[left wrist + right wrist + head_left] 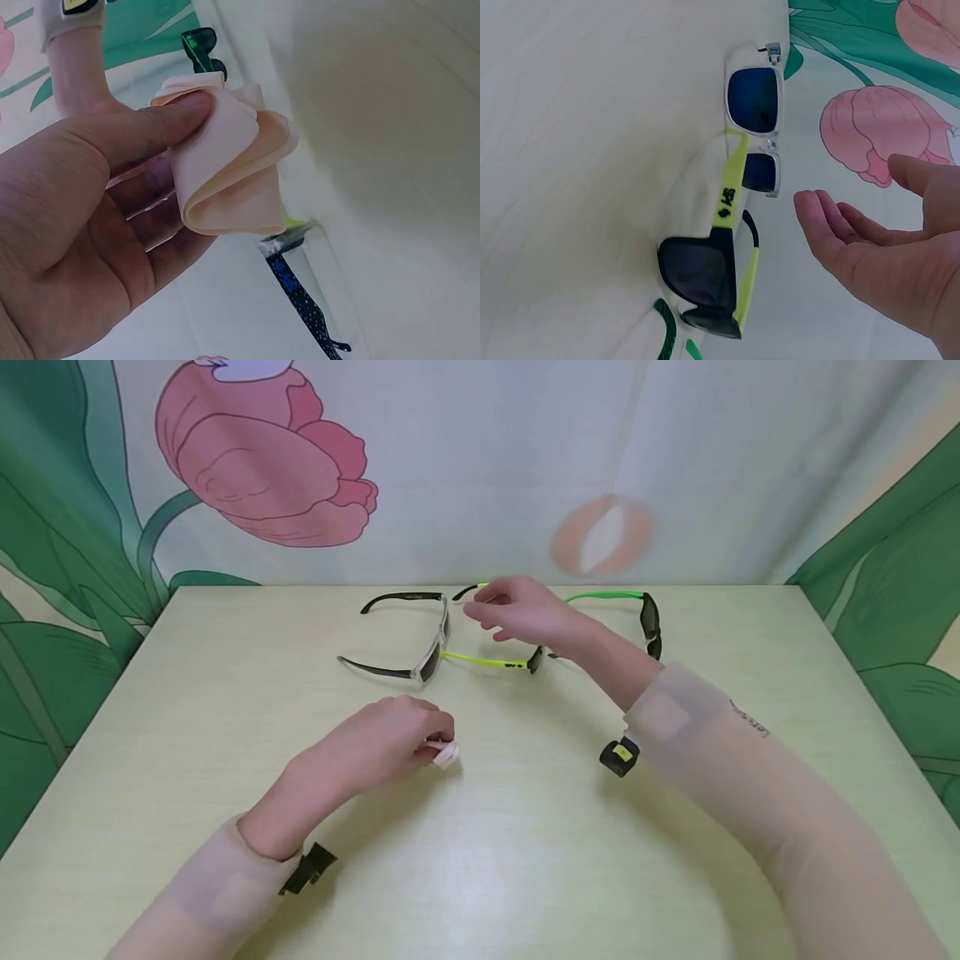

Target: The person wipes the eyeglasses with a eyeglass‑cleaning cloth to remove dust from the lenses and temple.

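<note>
My left hand (378, 739) is over the near middle of the table and pinches a folded pale pink cloth (232, 165) between thumb and fingers. My right hand (532, 614) hovers above the yellow-armed sunglasses (697, 270), its fingers loosely bent with nothing between them. In the right wrist view that hand stands apart from the glasses. Left of these are clear-framed sunglasses (430, 662) with dark arms and blue-dark lenses. Green-armed sunglasses (650, 614) with dark lenses sit to the right, partly hidden behind my right wrist in the head view.
All three pairs of glasses stand in a row near the far edge of the pale table (525, 860). Behind it hangs a curtain (465, 468) printed with pink flowers and green leaves. A small black camera (619, 756) is on the right wrist.
</note>
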{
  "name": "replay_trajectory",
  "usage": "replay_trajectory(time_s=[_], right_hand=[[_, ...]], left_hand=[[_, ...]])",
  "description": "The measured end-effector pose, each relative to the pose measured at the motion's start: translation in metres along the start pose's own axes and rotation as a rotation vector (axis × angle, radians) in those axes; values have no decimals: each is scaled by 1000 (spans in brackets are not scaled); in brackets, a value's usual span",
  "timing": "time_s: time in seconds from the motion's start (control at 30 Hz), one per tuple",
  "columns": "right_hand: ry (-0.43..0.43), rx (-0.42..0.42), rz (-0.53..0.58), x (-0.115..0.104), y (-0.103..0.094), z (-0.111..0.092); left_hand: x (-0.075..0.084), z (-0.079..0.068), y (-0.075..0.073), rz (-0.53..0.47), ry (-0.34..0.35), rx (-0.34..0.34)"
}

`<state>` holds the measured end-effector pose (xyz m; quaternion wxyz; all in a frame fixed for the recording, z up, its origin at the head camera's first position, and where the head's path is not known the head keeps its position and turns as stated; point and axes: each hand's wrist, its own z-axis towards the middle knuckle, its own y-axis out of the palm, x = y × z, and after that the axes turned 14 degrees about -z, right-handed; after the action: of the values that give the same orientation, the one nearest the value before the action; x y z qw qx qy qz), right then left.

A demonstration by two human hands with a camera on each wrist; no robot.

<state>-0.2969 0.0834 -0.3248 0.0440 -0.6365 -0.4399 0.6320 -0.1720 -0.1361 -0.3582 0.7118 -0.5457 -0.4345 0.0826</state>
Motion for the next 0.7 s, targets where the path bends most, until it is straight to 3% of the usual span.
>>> replay_trajectory(time_s=[0.33,0.6,0.7], right_hand=[[-55,50,-47,14,-27,-28],[-68,147,-324,26,-43,-58],[-77,184,-378,32,-47,-71]], left_hand=[[-21,-12,-15,-17,-100,49],[-38,-22,-32,-4,-191,85],[-47,-26,-37,6,-218,86]])
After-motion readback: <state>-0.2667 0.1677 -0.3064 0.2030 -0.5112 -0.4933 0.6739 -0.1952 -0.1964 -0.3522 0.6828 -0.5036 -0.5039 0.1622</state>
